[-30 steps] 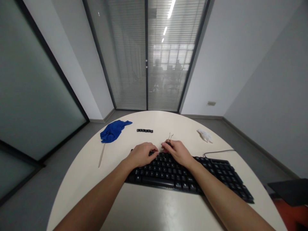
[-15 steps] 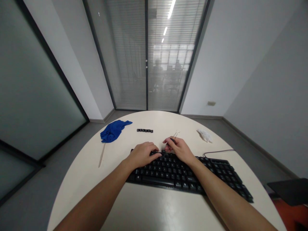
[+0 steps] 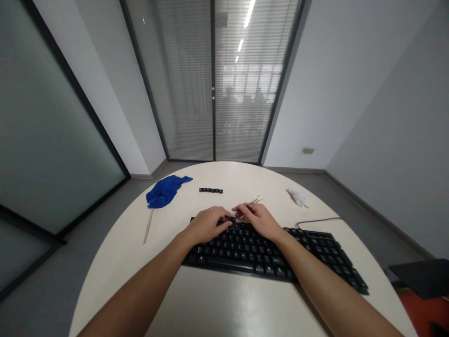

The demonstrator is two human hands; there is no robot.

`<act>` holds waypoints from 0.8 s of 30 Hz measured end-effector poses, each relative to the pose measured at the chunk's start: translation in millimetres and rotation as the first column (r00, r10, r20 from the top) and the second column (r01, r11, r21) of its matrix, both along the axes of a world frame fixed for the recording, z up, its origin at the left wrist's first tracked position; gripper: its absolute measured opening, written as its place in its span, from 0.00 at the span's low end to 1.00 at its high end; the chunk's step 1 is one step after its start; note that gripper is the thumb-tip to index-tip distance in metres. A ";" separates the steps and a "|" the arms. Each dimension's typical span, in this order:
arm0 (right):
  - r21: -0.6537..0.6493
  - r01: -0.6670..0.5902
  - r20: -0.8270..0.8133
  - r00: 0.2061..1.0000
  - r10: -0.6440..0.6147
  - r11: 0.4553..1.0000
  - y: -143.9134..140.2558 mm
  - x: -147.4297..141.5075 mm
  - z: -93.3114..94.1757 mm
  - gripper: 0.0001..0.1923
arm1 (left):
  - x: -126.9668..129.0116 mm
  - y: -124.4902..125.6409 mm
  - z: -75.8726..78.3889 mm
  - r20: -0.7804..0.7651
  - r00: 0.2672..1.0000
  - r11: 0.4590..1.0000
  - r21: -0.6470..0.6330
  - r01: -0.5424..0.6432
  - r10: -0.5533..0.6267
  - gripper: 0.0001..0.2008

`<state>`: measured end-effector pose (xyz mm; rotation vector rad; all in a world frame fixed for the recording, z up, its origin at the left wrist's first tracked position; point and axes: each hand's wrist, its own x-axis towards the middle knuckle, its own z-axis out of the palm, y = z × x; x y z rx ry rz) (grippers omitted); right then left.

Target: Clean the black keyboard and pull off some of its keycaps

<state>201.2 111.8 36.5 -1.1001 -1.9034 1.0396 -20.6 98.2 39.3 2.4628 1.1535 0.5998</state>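
Note:
A black keyboard [image 3: 235, 255] lies across the table in front of me. My left hand [image 3: 210, 225] rests on its upper left part, fingers curled at the back edge and thumb over the top keys. My right hand [image 3: 257, 219] is closed around a keycap puller [image 3: 250, 208] with a dark handle. The puller's thin wire ends stick out beyond the knuckles, away from the keys. A raised black keycap [image 3: 233, 220] shows between the fingertips of both hands at the back row. Exactly which fingers touch it is hard to make out.
Behind the keyboard is a short row of several loose black keycaps [image 3: 211, 190]. A blue cloth [image 3: 166, 192] lies at the left, with a thin pale stick [image 3: 148, 227] below it. Crumpled white tissue [image 3: 298, 197] and the keyboard cable [image 3: 317, 220] are on the right. The round table [image 3: 115, 276] carries everything.
My right hand has shifted slightly left, bringing its fingertips closer to my left hand. The raised keycap now appears further left. My left hand has barely moved.

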 end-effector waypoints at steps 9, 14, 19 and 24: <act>-0.063 -0.010 0.022 1.000 0.011 0.998 2.8 0.3 -2.1 0.31 | -0.5 0.5 -1.4 0.024 1.000 1.000 0.019 0.007 -0.007 0.08; -0.122 0.003 -0.016 1.000 -0.005 0.993 4.3 -1.1 -3.7 0.31 | 0.2 1.1 -4.0 0.038 0.999 0.999 0.025 -0.036 0.035 0.07; -0.117 -0.020 -0.035 0.999 0.016 0.993 5.9 -0.8 -5.6 0.29 | 0.5 -0.3 -4.0 0.047 0.997 0.997 0.035 -0.067 0.065 0.08; -0.109 -0.043 -0.055 0.998 0.037 0.993 5.7 -1.1 -3.8 0.27 | 0.9 -3.0 0.3 0.028 0.999 0.995 0.096 -0.032 0.029 0.07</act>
